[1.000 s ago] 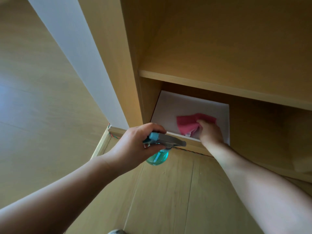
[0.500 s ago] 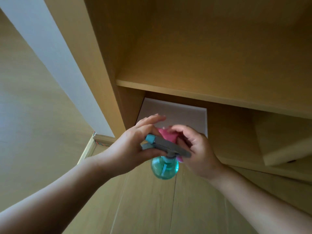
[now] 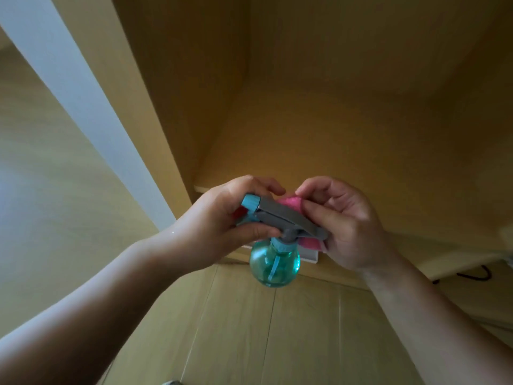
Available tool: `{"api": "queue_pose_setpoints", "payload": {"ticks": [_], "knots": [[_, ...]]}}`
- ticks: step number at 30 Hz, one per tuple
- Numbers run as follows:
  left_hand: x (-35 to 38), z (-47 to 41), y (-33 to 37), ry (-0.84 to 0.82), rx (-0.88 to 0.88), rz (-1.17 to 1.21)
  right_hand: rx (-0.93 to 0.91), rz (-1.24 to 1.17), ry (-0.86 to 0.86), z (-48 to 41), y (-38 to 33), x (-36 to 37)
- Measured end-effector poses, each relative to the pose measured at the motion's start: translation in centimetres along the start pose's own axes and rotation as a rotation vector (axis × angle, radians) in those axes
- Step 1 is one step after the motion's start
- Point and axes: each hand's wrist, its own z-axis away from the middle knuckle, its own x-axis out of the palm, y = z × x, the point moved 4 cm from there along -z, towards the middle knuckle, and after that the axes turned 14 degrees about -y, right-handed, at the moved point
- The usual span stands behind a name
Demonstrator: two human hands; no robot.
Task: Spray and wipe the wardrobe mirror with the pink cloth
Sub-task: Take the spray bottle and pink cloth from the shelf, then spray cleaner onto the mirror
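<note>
The left hand [image 3: 222, 220] is wrapped round the neck of a round, translucent teal plastic spray bottle [image 3: 274, 263]. Its thumb lies under the grey trigger head [image 3: 288, 218] and its fingers curl over the top, so the bottle's body hangs below the fist, above pale wooden floor planks [image 3: 277, 329]. The right hand [image 3: 349, 226] is just beside it, curled fingers and thumb pinching a bunched pink cloth [image 3: 290, 202]. The cloth sits directly behind the trigger head, and another fold of it shows under the head's rear end. Both hands are in front of an open light-wood wardrobe [image 3: 333, 107], near the front edge of a shelf [image 3: 202, 187]. The wardrobe mirror cannot be picked out with certainty; the pale surface at the far left may belong to it, but I cannot tell. Neither spraying nor wiping looks begun. The main risk, as I judge it, is the crowding of the hands: loose cloth this close to the head could snag in the trigger or be pulled away as the hands part. The bottle is held only at its neck, so any shift of the left fingers could let it slip to the floor. A squeeze before the nozzle faces glass would wet bare wood, or the black cable [image 3: 474, 275] lying low at the right.
</note>
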Motion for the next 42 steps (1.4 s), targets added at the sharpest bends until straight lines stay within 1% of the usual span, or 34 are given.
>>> {"api": "queue_pose_setpoints", "payload": {"ticks": [3, 6, 9, 12, 16, 19, 21, 23, 25, 29, 33, 35, 38, 40, 41, 42], "knots": [[-2.7, -2.8, 5.3, 0.019, 0.005, 0.037, 0.049, -0.034, 0.004, -1.5, -6.7, 1.1], [-6.6, -5.5, 11.3, 0.041, -0.059, 0.050, 0.084, 0.088, -0.005, -3.0, -14.6, 3.2], [-11.1, -8.6, 18.1, 0.059, -0.126, 0.066, 0.042, 0.235, 0.041, -4.7, -23.0, 5.3], [-15.5, -12.0, 25.5, 0.051, -0.123, 0.039, -0.039, 0.406, 0.067, -7.0, -31.6, 7.5], [-22.3, -16.1, 35.7, 0.070, -0.124, -0.031, -0.046, 0.441, 0.121, -10.5, -43.1, 10.4], [-27.1, -19.1, 42.5, 0.078, -0.193, -0.096, -0.074, 0.486, 0.165, -12.9, -51.0, 12.6], [-29.9, -20.9, 46.9, 0.019, -0.205, -0.109, -0.097, 0.531, 0.184, -14.2, -56.2, 14.3], [-32.3, -22.5, 50.9, -0.067, -0.158, -0.093, -0.123, 0.589, 0.205, -15.2, -61.0, 15.8], [-34.1, -24.0, 54.4, -0.108, -0.115, -0.099, -0.156, 0.643, 0.253, -15.6, -65.2, 17.2], [-35.7, -27.1, 59.2, -0.114, -0.062, -0.182, -0.224, 0.797, 0.382, -14.9, -71.1, 19.0], [-35.2, -29.0, 62.3, -0.102, -0.022, -0.153, -0.259, 0.898, 0.505, -12.9, -74.4, 20.0], [-34.3, -29.5, 63.6, -0.087, 0.001, -0.126, -0.245, 0.921, 0.550, -11.6, -75.7, 20.2], [-32.6, -30.2, 65.4, -0.082, 0.032, -0.097, -0.191, 0.936, 0.553, -9.6, -77.4, 20.3], [-31.4, -30.7, 66.7, -0.074, 0.061, -0.078, -0.179, 1.060, 0.590, -7.7, -79.0, 19.8], [-30.9, -31.0, 67.3, -0.069, 0.065, -0.073, -0.183, 1.148, 0.653, -6.4, -79.8, 19.2], [-30.4, -31.3, 67.8, -0.062, 0.058, -0.072, -0.197, 1.225, 0.754, -4.9, -80.6, 18.5]]}}
